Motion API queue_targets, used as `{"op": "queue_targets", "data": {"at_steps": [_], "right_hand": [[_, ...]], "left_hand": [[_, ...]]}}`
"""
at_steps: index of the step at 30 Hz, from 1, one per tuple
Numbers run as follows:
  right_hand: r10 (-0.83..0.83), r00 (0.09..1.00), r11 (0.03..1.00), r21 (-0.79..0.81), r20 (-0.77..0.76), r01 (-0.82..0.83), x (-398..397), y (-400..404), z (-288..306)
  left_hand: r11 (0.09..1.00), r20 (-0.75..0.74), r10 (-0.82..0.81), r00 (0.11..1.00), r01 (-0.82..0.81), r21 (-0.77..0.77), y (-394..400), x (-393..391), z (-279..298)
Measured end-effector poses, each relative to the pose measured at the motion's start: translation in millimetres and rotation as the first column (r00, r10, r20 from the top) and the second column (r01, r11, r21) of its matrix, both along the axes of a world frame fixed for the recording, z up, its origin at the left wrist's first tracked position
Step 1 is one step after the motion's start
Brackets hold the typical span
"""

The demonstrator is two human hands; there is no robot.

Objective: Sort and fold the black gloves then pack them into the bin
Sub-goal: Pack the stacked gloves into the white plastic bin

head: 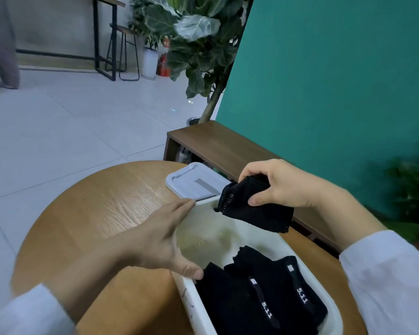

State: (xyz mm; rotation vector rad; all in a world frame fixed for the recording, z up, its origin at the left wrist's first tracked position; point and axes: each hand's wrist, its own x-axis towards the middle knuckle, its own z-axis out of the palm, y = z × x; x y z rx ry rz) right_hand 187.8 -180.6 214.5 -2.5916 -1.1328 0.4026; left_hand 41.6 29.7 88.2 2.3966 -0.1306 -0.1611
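Observation:
A white plastic bin (pixel 228 238) stands on the round wooden table (pixel 107 209). Folded black gloves (pixel 264 291) with white "5.11" lettering on their straps lie in its near half; the far half shows bare bottom. My right hand (pixel 286 187) grips a folded black glove (pixel 252 209) in the air above the bin's far end, thumb on top of the fabric. My left hand (pixel 160 240) rests along the bin's left rim with straight fingers, thumb at the rim beside the packed gloves.
The bin's grey-white lid (pixel 191 182) lies flat on the table just beyond the bin. A low wooden bench (pixel 228 143) runs along the teal wall (pixel 336 81) behind the table. A large leafy plant (pixel 198 39) stands past it.

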Motion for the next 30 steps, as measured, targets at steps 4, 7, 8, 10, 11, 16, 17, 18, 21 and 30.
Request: {"op": "queue_targets", "data": {"at_steps": [4, 7, 8, 10, 11, 16, 17, 18, 21, 30], "right_hand": [[0.074, 0.996, 0.994, -0.079, 0.059, -0.069, -11, 14, -20], [0.175, 0.977, 0.973, -0.172, 0.125, -0.153, -18, 24, -33], [0.202, 0.969, 0.965, -0.199, 0.14, -0.172, -21, 27, -37], [0.235, 0.96, 0.952, -0.237, 0.154, -0.195, -26, 32, -46], [0.251, 0.955, 0.945, -0.256, 0.16, -0.205, -29, 34, -50], [0.324, 0.933, 0.906, -0.336, 0.158, -0.258, -36, 42, -73], [0.334, 0.93, 0.898, -0.352, 0.154, -0.264, -37, 44, -77], [0.345, 0.926, 0.89, -0.367, 0.154, -0.271, -36, 45, -81], [0.365, 0.919, 0.869, -0.408, 0.148, -0.28, -36, 49, -90], [0.351, 0.936, 0.83, -0.468, 0.015, -0.304, -34, 52, -109]], "left_hand": [[1.0, 0.008, -0.014, 1.0, 0.014, -0.007, 6, -8, -2], [1.0, 0.033, -0.016, 0.999, 0.016, -0.012, 10, -14, -5], [1.0, 0.042, -0.018, 0.999, 0.018, -0.016, 11, -16, -6], [0.999, 0.06, -0.026, 0.998, 0.027, -0.024, 13, -19, -8], [0.999, 0.071, -0.032, 0.997, 0.033, -0.023, 14, -20, -8], [0.999, 0.089, -0.046, 0.995, 0.046, 0.002, 18, -25, -10], [0.999, 0.087, -0.049, 0.995, 0.048, 0.014, 18, -26, -11], [0.998, 0.088, -0.053, 0.995, 0.051, 0.025, 19, -26, -11], [0.995, 0.092, -0.079, 0.993, 0.074, 0.059, 19, -27, -11], [0.994, 0.07, -0.093, 0.993, 0.088, 0.067, 18, -28, -9]]}}
